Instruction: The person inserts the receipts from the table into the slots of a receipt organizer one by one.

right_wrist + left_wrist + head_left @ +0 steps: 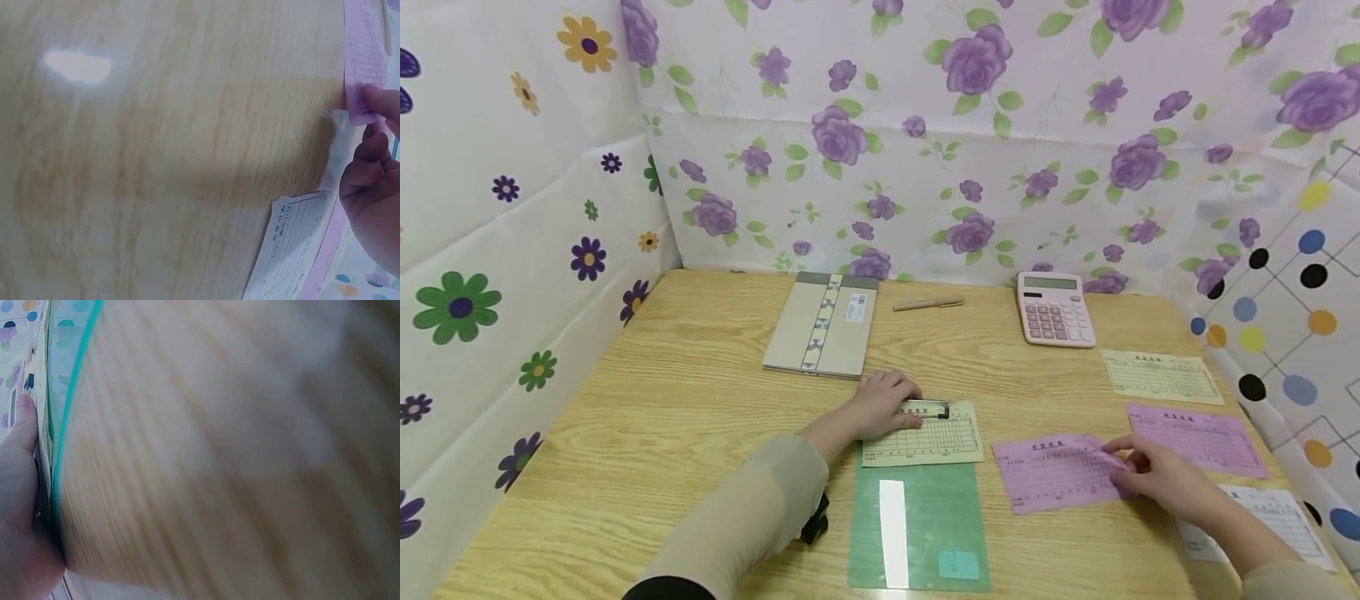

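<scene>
A translucent green clipboard (917, 525) lies near the front middle of the table, with a pale yellow form (936, 442) under its metal clip (934, 407). My left hand (880, 406) grips the board's clip end, fingers above the clip and thumb across the form; the fingertips are partly hidden. In the left wrist view the thumb (24, 422) lies along the paper beside the board's green edge (72, 394). To the right, my right hand (1165, 477) pinches the right edge of a pink form (1052, 471), which bends up there. Its thumb (381, 100) is on top.
Another yellow form (1161, 375), a second pink form (1198, 440) and a white form (1277, 517) line the right side. Farther back are a grey folder (820, 325), a pen (928, 304) and a pink calculator (1055, 308). Patterned cloth walls (910, 167) enclose the table (700, 350).
</scene>
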`<state>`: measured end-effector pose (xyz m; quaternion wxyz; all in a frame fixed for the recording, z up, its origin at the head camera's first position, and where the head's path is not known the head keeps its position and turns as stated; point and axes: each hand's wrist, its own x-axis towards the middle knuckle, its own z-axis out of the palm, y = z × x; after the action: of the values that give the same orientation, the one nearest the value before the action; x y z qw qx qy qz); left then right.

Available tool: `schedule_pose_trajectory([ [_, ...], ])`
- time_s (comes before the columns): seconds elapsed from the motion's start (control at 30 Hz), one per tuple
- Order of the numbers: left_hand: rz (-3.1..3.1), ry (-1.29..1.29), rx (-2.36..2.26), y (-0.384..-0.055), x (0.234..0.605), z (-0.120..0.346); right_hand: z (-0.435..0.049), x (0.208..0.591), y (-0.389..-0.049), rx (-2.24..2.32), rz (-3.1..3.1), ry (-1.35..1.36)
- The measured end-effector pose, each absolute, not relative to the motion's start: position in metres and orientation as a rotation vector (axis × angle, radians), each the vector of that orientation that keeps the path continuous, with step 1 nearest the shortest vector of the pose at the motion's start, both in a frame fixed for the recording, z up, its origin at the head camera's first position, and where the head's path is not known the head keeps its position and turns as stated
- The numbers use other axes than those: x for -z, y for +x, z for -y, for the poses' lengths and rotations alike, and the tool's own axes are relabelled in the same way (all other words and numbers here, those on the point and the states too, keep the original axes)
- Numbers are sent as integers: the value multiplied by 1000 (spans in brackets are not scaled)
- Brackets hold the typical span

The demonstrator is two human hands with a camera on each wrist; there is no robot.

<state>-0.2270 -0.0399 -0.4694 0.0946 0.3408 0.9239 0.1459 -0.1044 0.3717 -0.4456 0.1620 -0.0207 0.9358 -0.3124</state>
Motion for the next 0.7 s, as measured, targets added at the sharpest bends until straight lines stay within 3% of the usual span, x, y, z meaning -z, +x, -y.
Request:
schedule_pose_trajectory([
  [0.7, -2739, 1010, -433, -227, 468, 40, -378, 434, -106, 1160, -2571, -25],
])
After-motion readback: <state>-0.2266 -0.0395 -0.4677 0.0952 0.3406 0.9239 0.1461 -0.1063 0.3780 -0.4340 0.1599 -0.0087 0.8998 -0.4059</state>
